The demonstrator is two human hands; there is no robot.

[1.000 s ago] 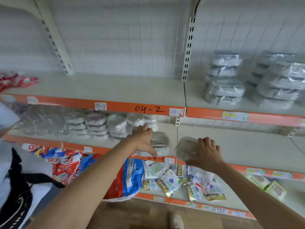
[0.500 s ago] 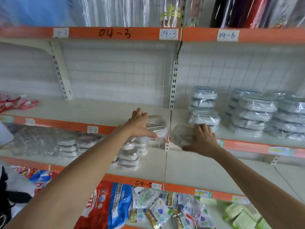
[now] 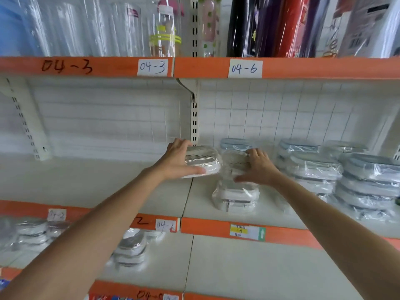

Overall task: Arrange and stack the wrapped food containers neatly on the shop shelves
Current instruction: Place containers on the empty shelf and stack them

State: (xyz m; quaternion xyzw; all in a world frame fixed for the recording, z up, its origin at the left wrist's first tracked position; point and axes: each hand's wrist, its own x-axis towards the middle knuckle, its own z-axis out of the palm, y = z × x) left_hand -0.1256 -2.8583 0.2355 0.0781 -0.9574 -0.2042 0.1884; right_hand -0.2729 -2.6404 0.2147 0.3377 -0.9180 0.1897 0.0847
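My left hand (image 3: 180, 162) grips a wrapped food container (image 3: 202, 162) at frame centre — thumb along its near edge, fingers curled over the far top. It seems to be held just above the shelf board (image 3: 108, 182), right over the seam between the two bays; whether it touches the board I can't tell.

My right hand (image 3: 258, 167) is on a second wrapped container (image 3: 234, 162), just right of centre, sitting on top of a short stack (image 3: 236, 198). Fingers are spread and curled over its top, thumb stretched along the near side — holding it, pressing it down onto the pile.

Key relation: the two containers sit side by side, nearly touching, and the stack lies to the right of and slightly below my left hand's container. Each container's long axis runs roughly left-right across the frame, same as the ones beneath. The right hand is nearer the stack — it's already on it — so its container settles first, I'd judge; the left one then has to shift right and go on top, or start a new pile beside it.

More wrapped stacks (image 3: 365, 182) fill the right side of this shelf. Lower left of frame, the shelf below holds other wrapped containers (image 3: 132, 250), blurred. Risk: the slippery film lets the top one slide off if it's set down off-centre.
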